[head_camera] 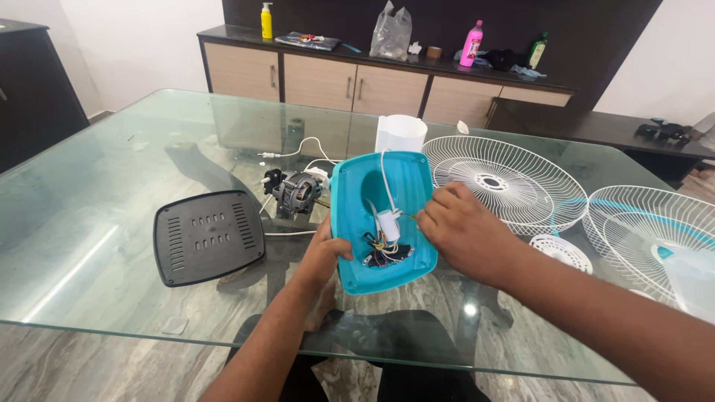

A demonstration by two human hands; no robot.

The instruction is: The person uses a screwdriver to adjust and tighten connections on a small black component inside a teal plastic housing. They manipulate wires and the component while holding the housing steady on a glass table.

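At the centre of the frame, a turquoise fan housing (387, 223) is tilted up above the glass table (97, 193), its hollow inside facing the viewer. The left hand (324, 257) grips its lower left edge, thumb curled over the rim and fingers hidden behind the shell. The right hand (462, 231) comes in from the right, its fingers drawn narrow together at the housing's right rim, pinched around something thin there; whether it is a wire or a small tool I cannot tell. Inside the housing sit a small white capacitor (388, 225) and a tangle of coloured wires (383, 253) near the bottom, with a white lead running up from them.

Just left of the housing lies the bare fan motor (296, 192) with its white cord (302, 149). Further left, a black vented cover (208, 237) rests flat on the glass. To the right lie two white wire fan guards (506, 182), (648, 223), and a small round white grille cap (560, 251) between them. A white cylinder (401, 134) stands just behind the housing.
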